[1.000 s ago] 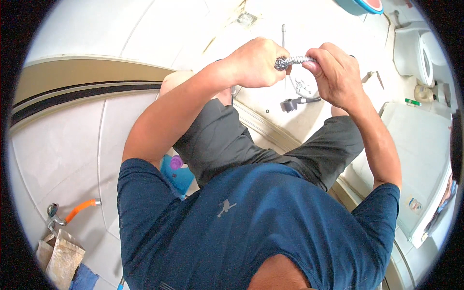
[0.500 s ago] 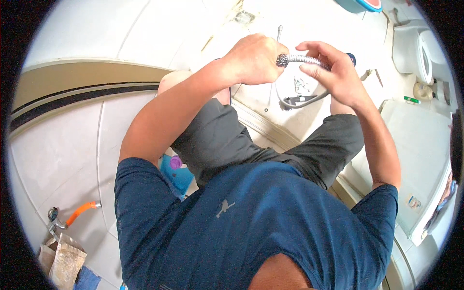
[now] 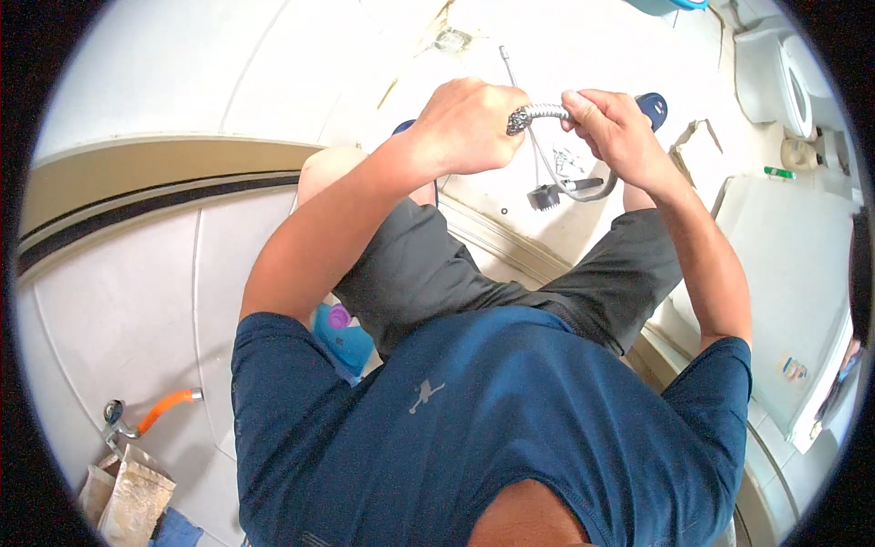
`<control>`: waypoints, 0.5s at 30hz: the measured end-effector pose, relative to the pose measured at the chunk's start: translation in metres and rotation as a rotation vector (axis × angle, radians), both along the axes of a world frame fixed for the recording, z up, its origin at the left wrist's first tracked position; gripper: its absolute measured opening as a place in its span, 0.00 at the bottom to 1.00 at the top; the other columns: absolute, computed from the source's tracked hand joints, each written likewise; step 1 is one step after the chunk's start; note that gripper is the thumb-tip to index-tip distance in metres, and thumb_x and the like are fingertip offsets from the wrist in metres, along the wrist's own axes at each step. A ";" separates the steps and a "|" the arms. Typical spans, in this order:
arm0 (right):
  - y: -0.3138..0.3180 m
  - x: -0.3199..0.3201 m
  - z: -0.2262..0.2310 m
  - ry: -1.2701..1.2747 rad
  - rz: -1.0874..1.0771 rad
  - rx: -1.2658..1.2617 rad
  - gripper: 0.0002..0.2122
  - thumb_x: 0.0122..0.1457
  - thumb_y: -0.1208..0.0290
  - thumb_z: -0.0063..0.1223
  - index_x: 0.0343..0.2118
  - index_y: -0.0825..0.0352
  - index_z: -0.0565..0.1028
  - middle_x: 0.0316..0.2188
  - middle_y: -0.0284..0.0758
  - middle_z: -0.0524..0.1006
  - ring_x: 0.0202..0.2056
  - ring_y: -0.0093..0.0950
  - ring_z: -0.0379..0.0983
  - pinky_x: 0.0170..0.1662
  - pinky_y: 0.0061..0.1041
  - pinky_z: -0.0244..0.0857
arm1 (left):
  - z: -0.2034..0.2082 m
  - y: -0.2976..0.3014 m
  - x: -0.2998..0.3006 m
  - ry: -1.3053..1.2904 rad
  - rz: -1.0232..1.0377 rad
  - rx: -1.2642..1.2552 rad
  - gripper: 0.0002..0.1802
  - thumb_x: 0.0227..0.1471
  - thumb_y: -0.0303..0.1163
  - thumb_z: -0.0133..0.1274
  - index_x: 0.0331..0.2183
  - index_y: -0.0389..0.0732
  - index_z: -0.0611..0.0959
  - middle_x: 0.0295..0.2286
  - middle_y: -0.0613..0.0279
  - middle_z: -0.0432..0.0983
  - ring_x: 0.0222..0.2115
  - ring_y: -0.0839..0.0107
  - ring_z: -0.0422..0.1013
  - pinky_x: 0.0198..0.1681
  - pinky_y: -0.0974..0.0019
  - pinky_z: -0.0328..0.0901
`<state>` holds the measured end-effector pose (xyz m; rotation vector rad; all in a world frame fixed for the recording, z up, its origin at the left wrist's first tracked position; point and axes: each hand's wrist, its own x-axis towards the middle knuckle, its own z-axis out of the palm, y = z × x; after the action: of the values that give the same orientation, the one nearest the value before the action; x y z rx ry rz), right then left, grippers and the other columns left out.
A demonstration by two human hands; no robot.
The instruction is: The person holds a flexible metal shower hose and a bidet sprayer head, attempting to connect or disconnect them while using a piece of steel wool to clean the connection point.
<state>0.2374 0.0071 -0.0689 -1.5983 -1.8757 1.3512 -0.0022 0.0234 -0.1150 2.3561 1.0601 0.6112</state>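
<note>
My left hand [image 3: 469,128] is closed around one end of a silver ribbed hose [image 3: 548,111], where a dark, mesh-like end [image 3: 518,121] sticks out past the fist. With thumb and fingers pinched, my right hand [image 3: 612,128] grips the other end of the short ribbed stretch. From there a grey tube [image 3: 592,193] curves down in a loop below my hands. A thin piece with a metal end [image 3: 504,54] shows beyond my left fist. On the floor under the loop lies a dark thing with bristle-like teeth [image 3: 544,198]; its kind is unclear.
A small dark ring [image 3: 504,211] and a crumpled clear packet [image 3: 569,163] lie on the pale floor. At right stand a white toilet [image 3: 775,82] and a pale, glossy-topped unit [image 3: 784,246]. An orange hose [image 3: 164,407] hangs from a tap at lower left.
My right hand has closed from a loose, spread grip to a pinch on the ribbed hose. My left hand has shifted slightly left and down with its end.
</note>
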 end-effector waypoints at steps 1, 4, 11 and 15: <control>0.002 0.002 -0.003 0.002 -0.010 0.006 0.18 0.72 0.58 0.50 0.36 0.71 0.80 0.21 0.32 0.72 0.27 0.21 0.68 0.32 0.27 0.64 | -0.001 0.000 0.002 0.002 -0.010 0.006 0.10 0.48 0.27 0.58 0.35 0.40 0.87 0.21 0.60 0.80 0.22 0.72 0.75 0.29 0.63 0.70; 0.004 -0.003 -0.007 0.062 -0.084 0.644 0.13 0.69 0.64 0.55 0.39 0.71 0.80 0.30 0.39 0.80 0.36 0.32 0.78 0.42 0.29 0.70 | 0.005 0.002 0.008 -0.337 0.046 -0.282 0.08 0.50 0.25 0.58 0.34 0.36 0.87 0.20 0.59 0.79 0.19 0.71 0.74 0.28 0.62 0.70; -0.057 -0.037 -0.050 0.299 -0.311 0.215 0.19 0.70 0.56 0.53 0.51 0.70 0.79 0.45 0.40 0.83 0.48 0.28 0.77 0.55 0.32 0.67 | 0.008 0.013 0.028 -1.094 0.280 -1.056 0.11 0.56 0.24 0.56 0.41 0.30 0.81 0.16 0.64 0.69 0.13 0.72 0.63 0.29 0.60 0.70; -0.061 -0.076 -0.086 0.962 -0.353 -0.260 0.20 0.73 0.54 0.48 0.40 0.69 0.81 0.25 0.30 0.78 0.27 0.18 0.71 0.35 0.19 0.66 | 0.006 0.020 0.031 -1.197 0.271 -1.105 0.17 0.58 0.28 0.54 0.47 0.30 0.77 0.18 0.66 0.66 0.16 0.72 0.64 0.37 0.56 0.71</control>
<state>0.1611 -0.0536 -0.1552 -0.9817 -0.8378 1.7790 0.0292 0.0435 -0.1094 0.6505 0.7563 0.9749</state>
